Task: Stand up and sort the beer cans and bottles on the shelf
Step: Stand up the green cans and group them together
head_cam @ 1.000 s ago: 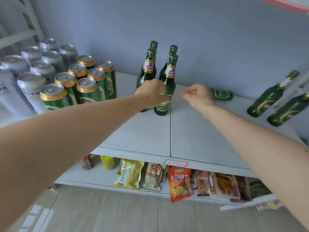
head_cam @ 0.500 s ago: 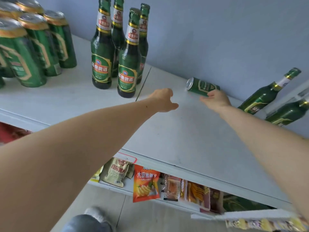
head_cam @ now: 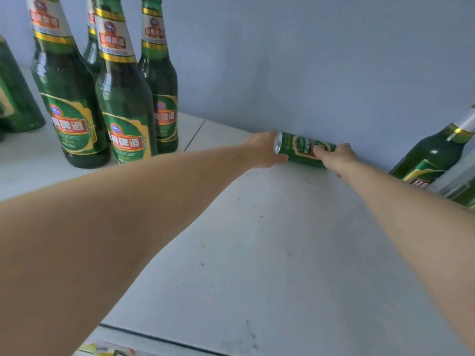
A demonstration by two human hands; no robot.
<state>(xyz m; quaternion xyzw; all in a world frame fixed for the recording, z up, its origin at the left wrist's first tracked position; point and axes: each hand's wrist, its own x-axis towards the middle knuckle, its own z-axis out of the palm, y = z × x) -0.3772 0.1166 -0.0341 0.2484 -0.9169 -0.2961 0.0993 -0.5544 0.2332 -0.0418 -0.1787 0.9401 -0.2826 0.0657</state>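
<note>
A pale shelf (head_cam: 270, 253) runs back to a blue-grey wall (head_cam: 321, 60), and both bare forearms reach across it toward the far edge. Well off to the left of the fingers, four green beer bottles (head_cam: 123, 106) stand upright in a tight cluster, with part of a green can (head_cam: 15, 98) at the picture's left edge beyond them. To the right of the fingers, a leaning bottle (head_cam: 434, 155) tilts with its neck up toward the right, and the edge of another green bottle shows just below it.

Between the two hands, a green beer can (head_cam: 303, 150) lies on its side against the foot of the wall, its silver end pointing left. The left hand (head_cam: 264, 150) cups that silver end, thumb underneath and fingers hidden behind the can, so I cannot tell how far they curl. The right hand (head_cam: 336, 156) grips the other end, fingers curled over the can's body.
</note>
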